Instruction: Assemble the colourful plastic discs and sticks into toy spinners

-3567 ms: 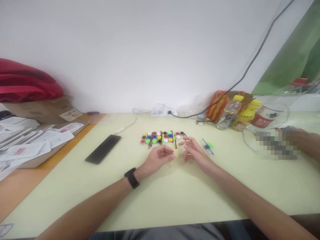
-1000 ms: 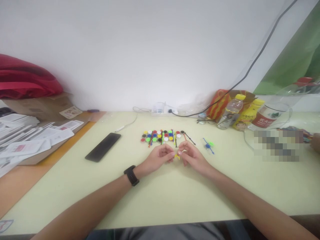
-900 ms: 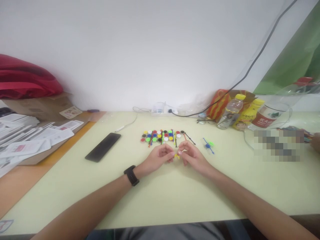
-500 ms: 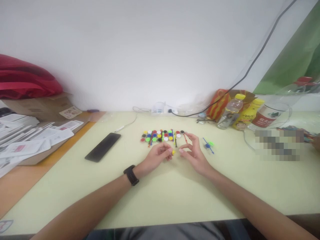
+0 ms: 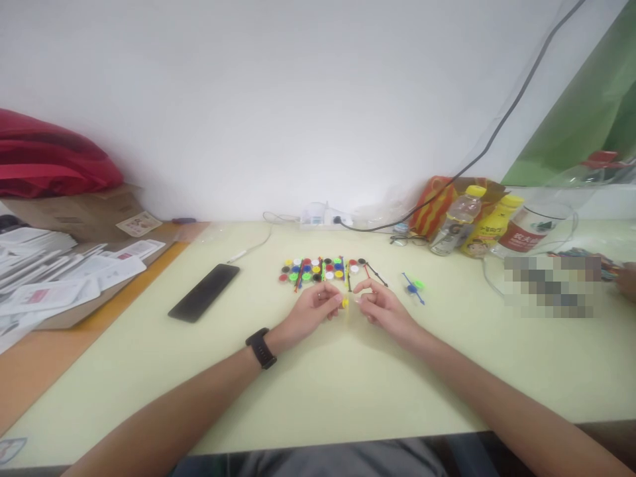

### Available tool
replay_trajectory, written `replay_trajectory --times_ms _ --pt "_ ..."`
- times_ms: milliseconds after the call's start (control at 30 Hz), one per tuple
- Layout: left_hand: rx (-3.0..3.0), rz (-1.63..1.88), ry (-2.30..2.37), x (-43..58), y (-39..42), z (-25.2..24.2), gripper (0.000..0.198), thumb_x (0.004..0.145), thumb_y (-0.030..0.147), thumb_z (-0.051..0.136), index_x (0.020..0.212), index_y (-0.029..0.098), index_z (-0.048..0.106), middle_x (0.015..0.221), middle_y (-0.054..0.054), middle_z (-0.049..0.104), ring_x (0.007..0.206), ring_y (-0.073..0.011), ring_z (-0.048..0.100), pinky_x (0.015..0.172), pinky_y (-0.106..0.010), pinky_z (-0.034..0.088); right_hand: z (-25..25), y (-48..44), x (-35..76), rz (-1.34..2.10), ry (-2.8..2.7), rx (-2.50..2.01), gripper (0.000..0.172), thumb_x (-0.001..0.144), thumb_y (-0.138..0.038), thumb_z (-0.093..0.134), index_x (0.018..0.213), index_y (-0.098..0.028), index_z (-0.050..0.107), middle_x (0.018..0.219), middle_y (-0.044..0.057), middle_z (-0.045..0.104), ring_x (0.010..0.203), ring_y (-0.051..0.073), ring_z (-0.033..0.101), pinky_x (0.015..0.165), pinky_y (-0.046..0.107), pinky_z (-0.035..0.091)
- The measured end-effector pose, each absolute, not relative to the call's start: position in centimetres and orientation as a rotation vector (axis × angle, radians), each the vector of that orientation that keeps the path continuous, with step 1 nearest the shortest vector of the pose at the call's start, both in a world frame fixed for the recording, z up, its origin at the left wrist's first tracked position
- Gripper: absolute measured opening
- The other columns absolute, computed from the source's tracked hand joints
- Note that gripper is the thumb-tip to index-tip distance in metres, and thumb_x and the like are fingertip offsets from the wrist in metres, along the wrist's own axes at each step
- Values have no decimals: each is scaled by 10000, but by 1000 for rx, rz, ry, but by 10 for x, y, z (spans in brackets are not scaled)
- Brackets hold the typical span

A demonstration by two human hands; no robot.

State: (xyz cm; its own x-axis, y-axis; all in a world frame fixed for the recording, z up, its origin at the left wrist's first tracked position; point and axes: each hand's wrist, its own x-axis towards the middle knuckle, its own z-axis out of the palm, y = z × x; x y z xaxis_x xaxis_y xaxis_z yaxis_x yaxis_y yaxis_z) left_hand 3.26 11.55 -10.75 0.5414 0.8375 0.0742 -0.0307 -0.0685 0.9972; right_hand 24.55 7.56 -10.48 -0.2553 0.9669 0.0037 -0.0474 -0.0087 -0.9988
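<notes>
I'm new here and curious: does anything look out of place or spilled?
I see nothing spilled. The papers at the left lie in an untidy, splayed heap, and a blue arrow piece lies slanted, apart from the rows of coloured discs.

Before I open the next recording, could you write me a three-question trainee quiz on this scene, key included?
1. On which wrist is the black wristband worn?
2. True or false: the black phone lies to the left of the colored discs.
3. What color is the small piece at the fingertips of the left hand? A) blue, B) yellow, C) red

Key: 1. The left wrist. 2. True. 3. B.
</notes>
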Motion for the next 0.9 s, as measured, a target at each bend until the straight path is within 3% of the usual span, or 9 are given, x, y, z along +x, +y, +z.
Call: replay_trajectory --times_ms 200,367,733,900 --pt "1496 782 722 33 114 -107 339 924 493 700 945 163 625 805 -16 609 686 -123 543 655 -259 439 -111 78 245 1284 -1424 -1042 311 895 -464 707 942 -222 518 969 -13 595 529 53 454 500 230 357" --pt "1484 770 721 33 113 -106 323 922 476 711 949 166 625 833 -14 598 715 -121 545 690 -260 450 -111 79 247 1226 -1458 -1059 267 924 -445 672 981 -227 528 1091 15 616 555 61 515 536 254 429" --pt "1471 777 723 33 114 -109 315 922 469 715 941 167 629 812 3 581 713 -115 537 690 -254 443 -102 73 245 1116 -1460 -1123 290 927 -467 636 1076 -242 529 1102 32 601 603 87 513 573 276 491" --pt "1470 790 746 32 115 -110 333 921 482 711 945 161 624 809 -5 597 695 -117 540 676 -258 445 -105 72 244 985 -1504 -1094 348 933 -432 639 1208 -279 489 1361 83 529 698 113 547 618 301 511"
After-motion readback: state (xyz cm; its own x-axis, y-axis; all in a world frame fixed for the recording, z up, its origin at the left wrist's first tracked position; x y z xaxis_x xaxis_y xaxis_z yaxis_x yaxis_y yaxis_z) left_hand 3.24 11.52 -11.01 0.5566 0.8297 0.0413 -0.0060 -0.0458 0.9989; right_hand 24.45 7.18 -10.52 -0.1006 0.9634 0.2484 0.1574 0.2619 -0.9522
